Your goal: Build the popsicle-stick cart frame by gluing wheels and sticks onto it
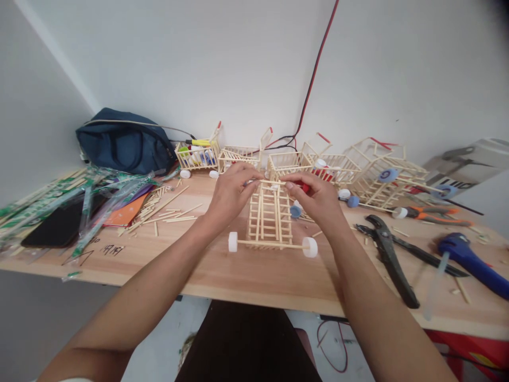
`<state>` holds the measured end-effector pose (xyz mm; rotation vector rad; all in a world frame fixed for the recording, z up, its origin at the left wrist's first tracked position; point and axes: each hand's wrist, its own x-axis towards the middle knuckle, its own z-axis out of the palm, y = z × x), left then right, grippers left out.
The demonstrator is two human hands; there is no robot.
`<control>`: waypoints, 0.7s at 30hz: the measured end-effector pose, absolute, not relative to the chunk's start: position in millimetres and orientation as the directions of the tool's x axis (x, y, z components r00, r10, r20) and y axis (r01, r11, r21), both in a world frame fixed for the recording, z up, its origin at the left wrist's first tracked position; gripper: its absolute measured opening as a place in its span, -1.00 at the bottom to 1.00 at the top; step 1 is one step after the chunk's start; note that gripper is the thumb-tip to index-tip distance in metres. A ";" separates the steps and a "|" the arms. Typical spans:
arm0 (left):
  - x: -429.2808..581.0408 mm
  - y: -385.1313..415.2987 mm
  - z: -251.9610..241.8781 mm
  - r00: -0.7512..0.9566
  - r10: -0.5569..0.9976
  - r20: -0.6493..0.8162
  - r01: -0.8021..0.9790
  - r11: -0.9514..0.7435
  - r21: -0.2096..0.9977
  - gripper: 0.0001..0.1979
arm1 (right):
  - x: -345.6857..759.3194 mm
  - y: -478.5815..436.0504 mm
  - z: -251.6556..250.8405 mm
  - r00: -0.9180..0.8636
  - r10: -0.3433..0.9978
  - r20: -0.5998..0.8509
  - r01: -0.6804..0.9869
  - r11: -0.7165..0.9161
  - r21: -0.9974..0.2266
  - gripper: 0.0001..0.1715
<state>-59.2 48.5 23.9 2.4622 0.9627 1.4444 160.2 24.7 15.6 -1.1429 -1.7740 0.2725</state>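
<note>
A small cart of thin wooden sticks (269,212) lies in front of me, its slatted frame facing up. Across its near end runs a stick axle (274,244) with a white bottle cap (233,242) as a wheel on one end and another white cap (310,247) on the other. At the far end, my left hand (235,190) pinches one end of a short crosswise stick (272,182). My right hand (316,197) pinches at its other end, with something red partly hidden by the fingers. Whether that stick is fixed to the frame I cannot tell.
Several finished-looking stick carts (238,156) line the wall. Left are a blue bag (126,140), a black phone (63,220), plastic wrappers and loose sticks (175,215). Right lie black-handled pliers (392,260), orange-handled pliers (441,214) and a blue glue gun (473,260).
</note>
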 end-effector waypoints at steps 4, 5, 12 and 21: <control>-58.8 49.9 22.7 0.336 0.559 0.758 0.449 -0.803 0.393 -0.90 | 159.6 25.6 15.2 -0.077 0.770 0.634 0.598 0.544 -0.589 -0.79; -58.6 50.2 22.4 0.334 0.554 0.763 0.446 -0.805 0.390 -0.90 | 159.7 26.1 14.8 -0.079 0.764 0.641 0.598 0.550 -0.582 -0.80; -57.4 50.5 22.3 0.324 0.541 0.776 0.440 -0.812 0.383 -0.88 | 159.7 27.5 12.8 -0.097 0.736 0.670 0.592 0.584 -0.556 -0.81; -56.7 50.3 22.7 0.316 0.542 0.778 0.431 -0.813 0.391 -0.89 | 159.6 27.8 12.9 -0.105 0.726 0.680 0.597 0.593 -0.540 -0.81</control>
